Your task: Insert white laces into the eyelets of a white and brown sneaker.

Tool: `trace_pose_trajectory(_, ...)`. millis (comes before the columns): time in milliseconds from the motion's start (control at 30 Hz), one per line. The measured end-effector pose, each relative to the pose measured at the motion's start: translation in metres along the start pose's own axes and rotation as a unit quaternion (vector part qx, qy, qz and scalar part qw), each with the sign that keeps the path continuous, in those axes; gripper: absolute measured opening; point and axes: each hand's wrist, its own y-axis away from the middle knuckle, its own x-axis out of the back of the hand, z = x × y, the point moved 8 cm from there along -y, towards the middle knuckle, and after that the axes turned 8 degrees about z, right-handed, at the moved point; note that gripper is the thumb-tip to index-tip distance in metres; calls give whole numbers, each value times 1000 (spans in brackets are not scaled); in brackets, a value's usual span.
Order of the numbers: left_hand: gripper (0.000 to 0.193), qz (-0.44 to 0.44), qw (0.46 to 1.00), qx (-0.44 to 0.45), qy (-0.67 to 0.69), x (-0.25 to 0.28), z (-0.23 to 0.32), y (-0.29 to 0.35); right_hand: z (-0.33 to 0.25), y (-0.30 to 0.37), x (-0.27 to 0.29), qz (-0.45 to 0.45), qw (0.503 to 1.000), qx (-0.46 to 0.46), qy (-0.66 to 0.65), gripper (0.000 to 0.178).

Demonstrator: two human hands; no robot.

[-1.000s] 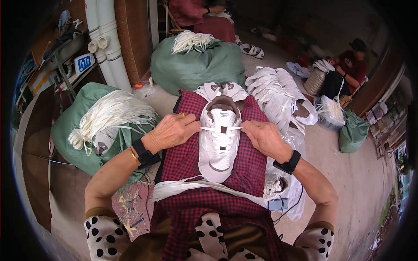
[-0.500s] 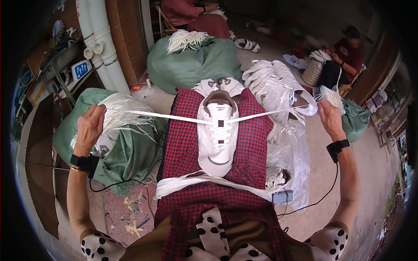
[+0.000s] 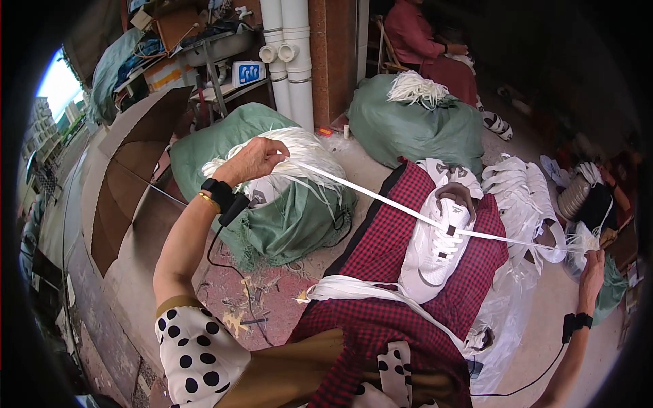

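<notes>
A white sneaker (image 3: 423, 268) rests on the red-and-black checked cloth (image 3: 371, 251) over my lap, its toe toward me. One white flat shoelace (image 3: 381, 197) crosses the sneaker at its upper eyelets and stretches taut to both sides. At the left, my left hand (image 3: 257, 158) pinches one end, in front of a green sack topped with loose white laces (image 3: 306, 146). Out at the far right, my right hand (image 3: 592, 268) grips the other end, its fingers partly hidden. More white laces (image 3: 360, 289) lie across my lap below the toe.
Several white shoes (image 3: 510, 183) are heaped right of my lap, above clear plastic sheeting (image 3: 507, 299). A second green sack (image 3: 415, 129) stands ahead. An open brown umbrella (image 3: 132, 190) is at the left. A person in red (image 3: 415, 41) sits beyond the sacks. Black cables hang from both wrists.
The view has swung to the left, so the sneaker and sacks appear farther right. Both hands still hold the lace stretched out across the sneaker.
</notes>
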Motion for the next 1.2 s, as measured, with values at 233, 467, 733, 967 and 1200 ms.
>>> trace_pose_trajectory(233,4,-34,997,-69,13,-12,-30,30,-6,1,-9,4,1000,5,0,22)
trace_pose_trajectory(467,12,-114,987,-68,92,-33,-25,51,8,11,-34,-20,979,51,197,30)
trace_pose_trajectory(733,12,-188,885,177,387,-42,-20,79,8,34,-48,-30,999,-24,8,15)
trace_pose_trajectory(967,10,-127,987,94,3,-16,15,106,-53,28,-77,-59,997,-53,-4,11)
trace_pose_trajectory(1200,17,109,974,-106,-167,-15,-1,98,-132,13,-22,154,923,-177,-304,16)
